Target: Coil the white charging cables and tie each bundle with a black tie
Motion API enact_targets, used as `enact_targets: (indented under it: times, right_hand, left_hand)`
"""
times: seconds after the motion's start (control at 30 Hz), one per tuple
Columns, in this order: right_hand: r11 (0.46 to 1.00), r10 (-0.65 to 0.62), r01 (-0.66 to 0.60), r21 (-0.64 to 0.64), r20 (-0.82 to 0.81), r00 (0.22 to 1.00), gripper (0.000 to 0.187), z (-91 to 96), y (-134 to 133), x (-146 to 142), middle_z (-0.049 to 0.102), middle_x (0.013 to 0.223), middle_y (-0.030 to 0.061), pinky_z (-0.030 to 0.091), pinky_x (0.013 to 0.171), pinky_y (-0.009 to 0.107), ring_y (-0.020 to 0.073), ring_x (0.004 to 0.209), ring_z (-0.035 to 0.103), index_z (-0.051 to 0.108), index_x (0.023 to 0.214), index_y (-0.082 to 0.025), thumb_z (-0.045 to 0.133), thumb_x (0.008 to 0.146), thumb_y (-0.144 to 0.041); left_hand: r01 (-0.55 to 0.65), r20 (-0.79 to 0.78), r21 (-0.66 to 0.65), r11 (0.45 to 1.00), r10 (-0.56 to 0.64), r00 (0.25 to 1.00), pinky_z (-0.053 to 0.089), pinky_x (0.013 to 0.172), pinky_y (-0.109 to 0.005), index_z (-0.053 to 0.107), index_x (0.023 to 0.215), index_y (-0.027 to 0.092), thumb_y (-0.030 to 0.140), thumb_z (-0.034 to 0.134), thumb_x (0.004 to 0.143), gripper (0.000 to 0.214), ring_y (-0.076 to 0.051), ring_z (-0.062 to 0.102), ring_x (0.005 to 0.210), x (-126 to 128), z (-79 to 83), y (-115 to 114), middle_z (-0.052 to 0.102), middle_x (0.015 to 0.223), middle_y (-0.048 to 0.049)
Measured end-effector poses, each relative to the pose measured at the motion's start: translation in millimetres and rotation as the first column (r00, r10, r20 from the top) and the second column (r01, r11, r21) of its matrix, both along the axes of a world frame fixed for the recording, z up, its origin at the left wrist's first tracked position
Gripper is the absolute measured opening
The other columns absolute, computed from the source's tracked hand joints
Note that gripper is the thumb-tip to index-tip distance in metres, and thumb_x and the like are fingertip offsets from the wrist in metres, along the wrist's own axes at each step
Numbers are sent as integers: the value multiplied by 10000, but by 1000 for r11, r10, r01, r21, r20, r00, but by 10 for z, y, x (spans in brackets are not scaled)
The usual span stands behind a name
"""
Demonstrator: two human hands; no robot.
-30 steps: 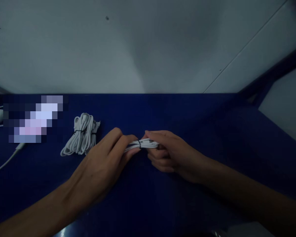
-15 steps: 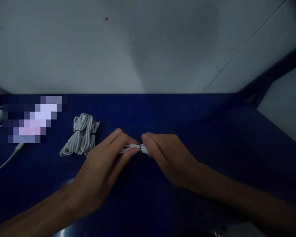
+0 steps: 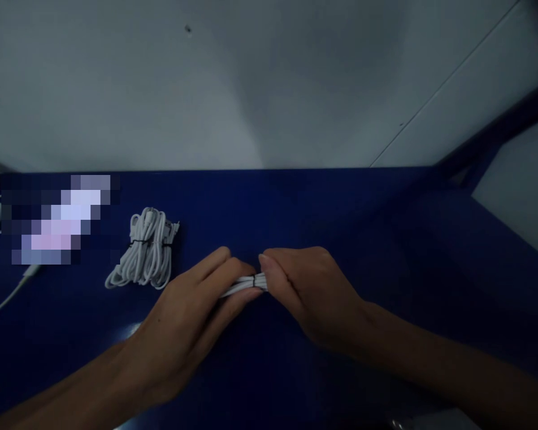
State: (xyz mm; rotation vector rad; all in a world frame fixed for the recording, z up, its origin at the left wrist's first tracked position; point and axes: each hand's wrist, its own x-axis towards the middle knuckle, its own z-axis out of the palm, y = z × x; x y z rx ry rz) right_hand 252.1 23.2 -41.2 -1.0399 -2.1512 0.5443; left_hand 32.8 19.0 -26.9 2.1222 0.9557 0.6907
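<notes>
Both my hands meet over the middle of a dark blue table [image 3: 385, 251]. My left hand [image 3: 192, 322] is closed around one end of a small bundle of white cable [image 3: 246, 283]. From the other side, my right hand [image 3: 309, 292] pinches the same bundle. A thin black tie wraps the bundle where it shows between my fingertips. Most of the bundle is hidden inside my hands.
A second coiled white cable bundle [image 3: 146, 251] with black ties lies on the table to the left. Further left a loose white cable [image 3: 9, 292] runs off the edge, beside a blurred bright patch [image 3: 60, 221]. A pale wall [image 3: 251, 83] rises behind the table.
My right hand has turned over, palm now down, and covers more of the bundle. Both hands sit slightly lower and closer together. The other bundle has not moved.
</notes>
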Motion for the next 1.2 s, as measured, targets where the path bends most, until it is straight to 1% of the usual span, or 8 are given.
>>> enact_targets:
  times: [0.17, 0.3, 0.4, 0.47, 0.63, 0.83, 1.0, 1.2]
  right_hand:
    - [996, -7, 6, 92, 13, 1000, 433, 1, 8, -4, 438, 608, -65, 296, 520, 260, 74, 490, 378, 450, 708, -206, 413, 1135, -149]
    - [997, -2, -2, 72, 50, 999, 435, 21, 17, -7, 458, 607, -58, 309, 520, 262, 79, 492, 393, 468, 707, -202, 409, 1136, -161]
    - [1000, -5, 5, 5, 87, 996, 435, 31, 23, -5, 515, 618, -44, 332, 535, 269, 88, 502, 438, 493, 723, -197, 395, 1146, -180]
    - [1000, -12, 14, -14, 124, 992, 446, 25, 20, -4, 548, 625, -31, 338, 543, 283, 99, 509, 465, 511, 729, -195, 372, 1152, -190]
    - [998, -55, 57, -7, 186, 981, 474, 9, -11, -16, 581, 612, -14, 306, 534, 313, 118, 495, 474, 552, 728, -190, 348, 1156, -204]
    - [976, 36, -11, -216, 112, 993, 478, 1, -12, -18, 673, 705, 17, 360, 570, 317, 131, 557, 571, 581, 785, -182, 309, 1177, -204]
    - [947, 83, -68, -313, 35, 996, 465, -49, -48, 24, 663, 735, 11, 372, 572, 326, 133, 584, 538, 558, 807, -206, 293, 1189, -195]
    - [892, -69, 48, -450, -30, 997, 531, 0, -103, 9, 560, 601, -11, 313, 473, 313, 120, 477, 464, 523, 696, -230, 341, 1194, -266]
  left_hand:
    - [8, -27, -12, 1000, -8, 1000, 513, 674, -257, 661, 1051, 247, 233, 517, 1177, 192, -124, 611, 769, -6, 32, -3, 608, 913, 26]
    - [-12, -44, 133, 991, 18, 999, 540, 669, -288, 684, 1132, 251, 202, 566, 1143, 128, -148, 626, 777, -19, -6, -20, 603, 940, 7]
    - [-63, 14, 249, 966, 62, 998, 616, 801, -290, 677, 1282, 277, 122, 654, 1101, 239, -159, 720, 935, -27, -48, -35, 695, 1116, -11]
    - [-86, 43, 313, 946, 76, 996, 629, 879, -262, 695, 1286, 278, 74, 712, 1065, 301, -144, 750, 1004, -31, -58, -31, 731, 1185, 1]
    - [-62, 88, 246, 967, 42, 995, 626, 912, -182, 753, 1183, 271, 50, 750, 1038, 264, -100, 767, 1036, -45, -25, 24, 766, 1187, 39]
    - [-12, 3, 278, 960, 12, 1000, 641, 908, -218, 743, 1227, 264, 65, 688, 1078, 254, -109, 770, 1026, -106, -34, 54, 770, 1194, 35]
    - [76, -79, 460, 884, -45, 996, 645, 870, -338, 725, 1248, 204, 42, 649, 1090, 239, -165, 785, 1002, -106, -25, 74, 804, 1149, -18]
    - [35, -99, 517, 855, 19, 995, 687, 830, -392, 747, 1191, 231, 171, 691, 1108, 116, -216, 843, 966, -50, 62, 110, 859, 1096, -27]
